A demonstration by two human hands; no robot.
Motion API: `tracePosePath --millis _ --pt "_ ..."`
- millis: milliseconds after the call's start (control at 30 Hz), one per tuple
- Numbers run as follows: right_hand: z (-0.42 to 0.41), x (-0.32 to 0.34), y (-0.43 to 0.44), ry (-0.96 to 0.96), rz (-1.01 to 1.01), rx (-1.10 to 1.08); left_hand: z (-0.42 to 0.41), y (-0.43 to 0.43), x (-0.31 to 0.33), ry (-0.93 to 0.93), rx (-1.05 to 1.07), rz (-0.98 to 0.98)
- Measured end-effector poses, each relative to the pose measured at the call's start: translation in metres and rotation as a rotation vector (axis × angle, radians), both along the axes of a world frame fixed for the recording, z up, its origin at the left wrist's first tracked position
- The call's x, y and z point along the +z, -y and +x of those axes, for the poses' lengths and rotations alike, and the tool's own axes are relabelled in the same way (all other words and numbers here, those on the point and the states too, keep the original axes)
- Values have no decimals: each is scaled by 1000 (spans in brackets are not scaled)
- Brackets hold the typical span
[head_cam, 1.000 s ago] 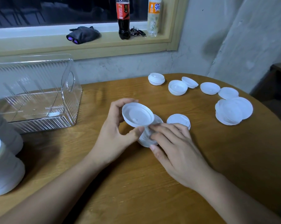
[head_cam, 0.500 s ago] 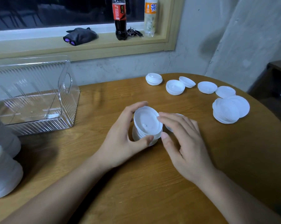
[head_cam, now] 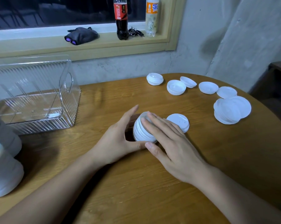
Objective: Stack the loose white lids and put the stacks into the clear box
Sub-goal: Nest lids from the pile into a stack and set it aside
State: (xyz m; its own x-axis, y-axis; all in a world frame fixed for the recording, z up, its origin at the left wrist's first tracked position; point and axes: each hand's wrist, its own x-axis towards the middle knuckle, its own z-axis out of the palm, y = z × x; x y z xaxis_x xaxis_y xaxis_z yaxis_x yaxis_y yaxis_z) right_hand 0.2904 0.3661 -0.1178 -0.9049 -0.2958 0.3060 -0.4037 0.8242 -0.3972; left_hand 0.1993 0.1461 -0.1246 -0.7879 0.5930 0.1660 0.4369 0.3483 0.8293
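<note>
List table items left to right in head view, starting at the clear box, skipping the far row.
clear box → tall lid stack → single lid → slumped lid pile

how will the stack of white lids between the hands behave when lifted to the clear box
Probably light: the stack of lids looks like thin plastic. It may slide apart, since its layers show separately and it looks tilted. The left hand cups its side and the right hand lies flat on top, so holding both ends seems safest.

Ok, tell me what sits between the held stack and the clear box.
Head view: only the left hand holding the stack, then bare table to the clear box.
</note>
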Motion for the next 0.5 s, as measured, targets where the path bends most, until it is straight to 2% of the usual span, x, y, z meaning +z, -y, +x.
tracePosePath --millis 267,500 --pt "-11 7 5 -6 104 45 -5 3 -3 -41 27 -70" --pt "-24 9 9 -41 339 64 -5 2 -2 -106 30 -111"
